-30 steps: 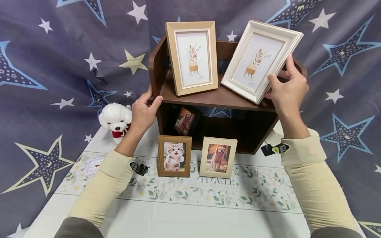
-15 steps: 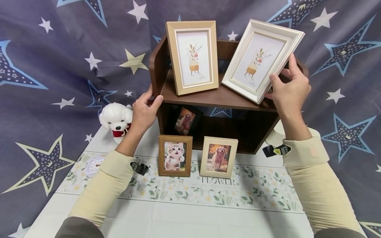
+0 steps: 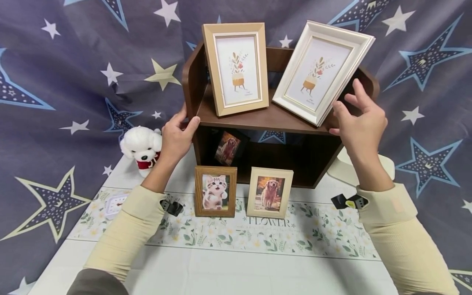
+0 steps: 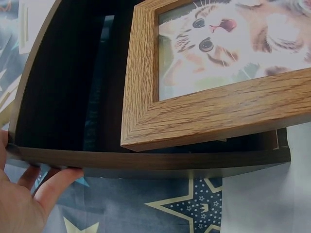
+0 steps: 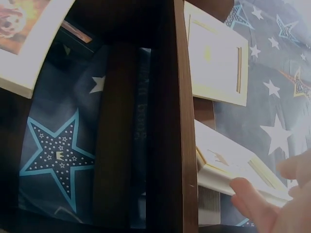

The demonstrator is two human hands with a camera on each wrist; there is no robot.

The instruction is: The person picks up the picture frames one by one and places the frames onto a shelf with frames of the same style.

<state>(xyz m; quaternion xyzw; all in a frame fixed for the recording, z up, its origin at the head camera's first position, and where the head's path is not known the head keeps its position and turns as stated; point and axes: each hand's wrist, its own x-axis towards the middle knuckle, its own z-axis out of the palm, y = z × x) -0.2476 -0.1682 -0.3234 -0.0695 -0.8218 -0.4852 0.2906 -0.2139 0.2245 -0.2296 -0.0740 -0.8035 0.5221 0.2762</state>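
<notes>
On the upper board of the dark brown shelf (image 3: 243, 119) stand a light-wood picture frame (image 3: 239, 69) and a silvery-white picture frame (image 3: 313, 76), the latter tilted to the right. My left hand (image 3: 176, 135) grips the shelf's left side panel, thumb on the front edge; the left wrist view shows the same panel (image 4: 170, 160) with fingers on its outer face. Beside the white frame's right edge is my right hand (image 3: 363, 123), fingers spread and holding nothing. In the right wrist view, a slight gap shows between its fingertips (image 5: 240, 187) and the frame (image 5: 238, 167).
In front of the shelf stand a brown kitten-picture frame (image 3: 215, 190) and a cream dog-picture frame (image 3: 270, 192). A dark frame (image 3: 226, 149) leans in the lower compartment. A white plush dog (image 3: 141, 145) and small clock (image 3: 116, 205) are at left; a pale object (image 3: 344, 168) lies right.
My right hand has let go of the white picture frame and drawn slightly away to the right, fingers spreading. The frame keeps its tilt. My left hand stays on the side panel.
</notes>
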